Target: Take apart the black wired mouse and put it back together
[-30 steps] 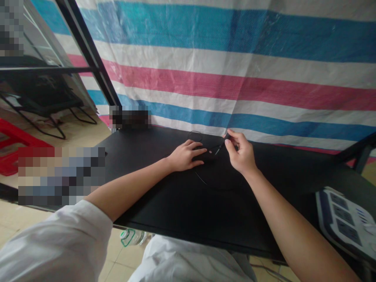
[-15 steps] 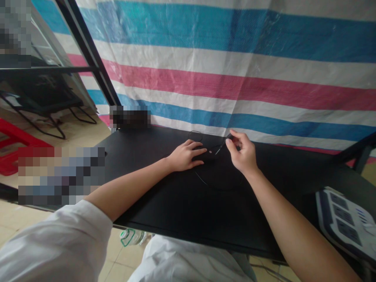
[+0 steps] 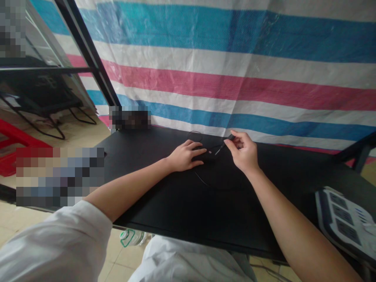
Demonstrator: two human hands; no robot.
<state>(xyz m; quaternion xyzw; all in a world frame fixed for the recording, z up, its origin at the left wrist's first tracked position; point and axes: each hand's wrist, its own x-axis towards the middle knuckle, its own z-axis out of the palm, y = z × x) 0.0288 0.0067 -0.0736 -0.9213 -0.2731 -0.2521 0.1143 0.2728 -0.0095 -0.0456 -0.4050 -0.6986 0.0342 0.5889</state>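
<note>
My right hand (image 3: 245,152) is closed around the dark handle of a small screwdriver (image 3: 222,146), held above the black table. The thin metal shaft slants down to the left. My left hand (image 3: 187,156) lies palm down with its fingers spread, over a dark item that blends into the tabletop; its kind I cannot make out. Just right of the left fingertips is a small pale round spot (image 3: 210,152), a short way from the screwdriver tip. A thin black cable (image 3: 202,180) curves out near the left hand, and another loop of it lies behind.
A white and dark blue power strip (image 3: 343,219) sits at the right end of the black table (image 3: 182,211). Striped sheeting (image 3: 205,82) hangs behind. Below the front edge is a plastic bottle (image 3: 132,237). A red stool (image 3: 17,145) and black chair (image 3: 41,98) stand left.
My right hand has shifted very slightly to the right, with the screwdriver tip nearly where it was. The left hand has stayed in place.
</note>
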